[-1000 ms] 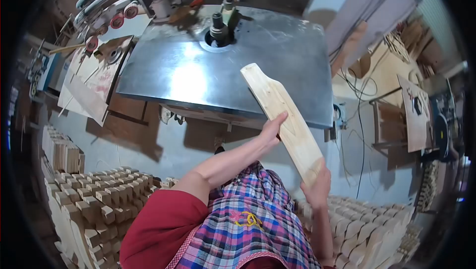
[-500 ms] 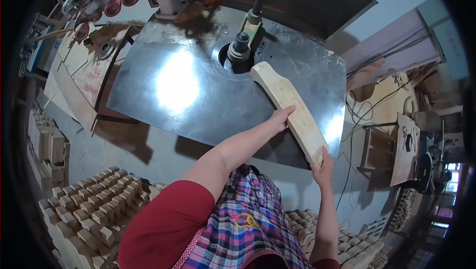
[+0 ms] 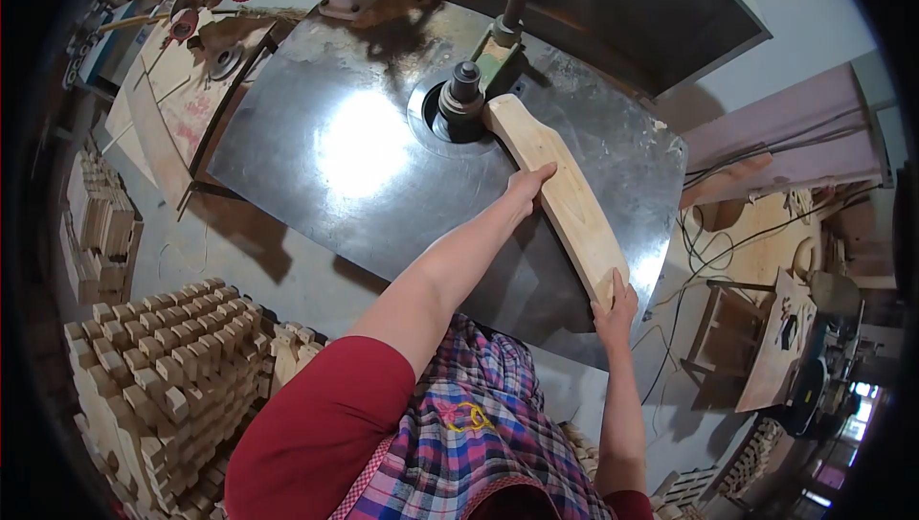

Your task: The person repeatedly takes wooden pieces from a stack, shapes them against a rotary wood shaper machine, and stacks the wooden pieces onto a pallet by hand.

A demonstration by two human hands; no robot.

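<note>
A long pale wooden piece (image 3: 570, 199), narrower at its far end, lies slantwise over the right half of the metal machine table (image 3: 287, 151). My left hand (image 3: 529, 185) grips its left edge near the middle, thumb on top. Its near end is held by my right hand (image 3: 616, 307), with fingers on the upper face. The far tip is beside the dark upright spindle (image 3: 463, 103) that rises from a round opening; they look in contact or very close. Behind the spindle stands a green bracket (image 3: 496, 60) with a post.
Stacked wooden pieces (image 3: 172, 357) stand at the lower left, and another stack (image 3: 100, 223) lies farther left. A side table (image 3: 187, 99) with a metal disc is at the upper left. Black cables (image 3: 704, 242) hang at the right near a wooden stand (image 3: 723, 328).
The wooden piece has moved forward over the table, its far tip now beside the spindle. Both hands have moved forward with it, and the view has shifted.
</note>
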